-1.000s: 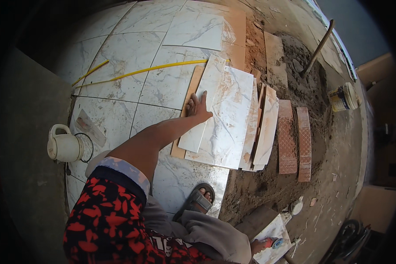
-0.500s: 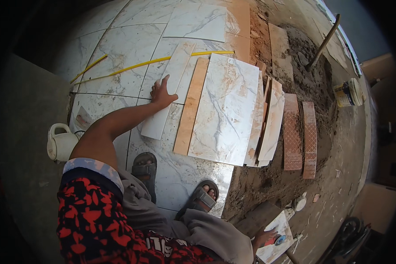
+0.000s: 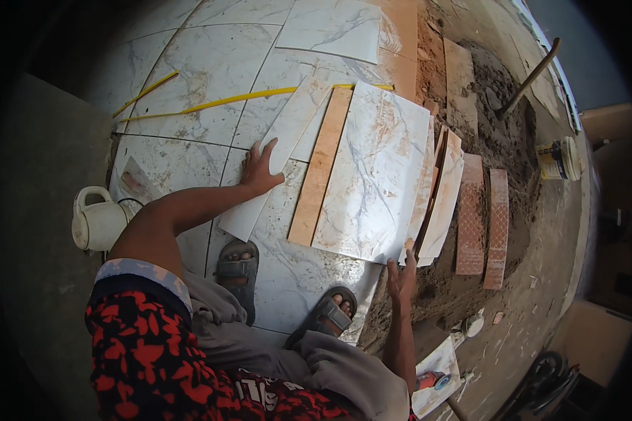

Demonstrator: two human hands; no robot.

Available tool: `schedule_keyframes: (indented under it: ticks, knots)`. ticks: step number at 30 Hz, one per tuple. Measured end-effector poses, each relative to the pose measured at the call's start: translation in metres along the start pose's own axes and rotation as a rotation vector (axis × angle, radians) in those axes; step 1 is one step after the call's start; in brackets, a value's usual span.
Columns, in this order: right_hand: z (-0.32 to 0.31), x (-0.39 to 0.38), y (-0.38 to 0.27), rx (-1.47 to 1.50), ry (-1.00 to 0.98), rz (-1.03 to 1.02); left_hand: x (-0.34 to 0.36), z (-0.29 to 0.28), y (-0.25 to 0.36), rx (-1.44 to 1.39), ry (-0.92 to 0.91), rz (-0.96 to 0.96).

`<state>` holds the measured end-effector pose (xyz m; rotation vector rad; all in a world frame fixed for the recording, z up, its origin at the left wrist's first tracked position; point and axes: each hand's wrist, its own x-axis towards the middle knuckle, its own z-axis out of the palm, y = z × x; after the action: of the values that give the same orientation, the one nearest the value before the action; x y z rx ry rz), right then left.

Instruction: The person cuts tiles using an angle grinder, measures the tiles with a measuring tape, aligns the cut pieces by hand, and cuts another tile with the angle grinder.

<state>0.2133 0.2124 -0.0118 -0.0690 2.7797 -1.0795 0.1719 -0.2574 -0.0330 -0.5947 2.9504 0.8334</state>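
Observation:
A narrow white marbled tile strip [image 3: 288, 133] lies slanted on the tiled floor. My left hand [image 3: 262, 170] rests on it with the fingers spread. To its right is a large white marbled tile [image 3: 372, 175], smeared with reddish dirt, lying beside a tan strip [image 3: 321, 168]. My right hand [image 3: 401, 279] is at the near right corner of the large tile, fingers apart; whether it touches the tile I cannot tell. Narrower cut pieces [image 3: 442, 196] are stacked along the right side. A red angle grinder [image 3: 432, 380] lies on a tile piece near my right forearm.
A yellow tape measure [image 3: 246, 97] stretches across the floor tiles. A white jug [image 3: 98, 219] stands at the left. Two reddish patterned strips [image 3: 495, 228] lie on dark mortar [image 3: 498, 98], with a wooden handle [image 3: 530, 77] sticking out. A bucket [image 3: 559, 158] is at the far right.
My right hand has left the grinder and moved up to the large tile's near corner. My left hand stays on the strip, which has turned slightly. The view has shifted a little.

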Motion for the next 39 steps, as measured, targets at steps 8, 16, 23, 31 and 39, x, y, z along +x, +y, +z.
schedule_keyframes:
  ticks: [8,16,23,31,39]
  knots:
    - [0.024,0.024,-0.023,0.122,0.076,0.124,-0.026,-0.013,-0.022,-0.012,-0.039,0.104]
    - [0.02,0.029,-0.023,0.237,0.046,0.29,-0.035,-0.029,-0.069,0.158,-0.09,0.185]
    - [0.016,0.03,-0.024,0.27,0.036,0.35,-0.043,-0.03,-0.089,0.181,-0.189,0.23]
    - [0.005,0.041,-0.007,0.355,-0.034,0.385,-0.026,-0.056,-0.039,0.254,-0.393,0.096]
    - [0.003,0.018,0.018,0.406,-0.059,0.492,0.102,-0.07,0.084,0.09,-0.472,0.424]
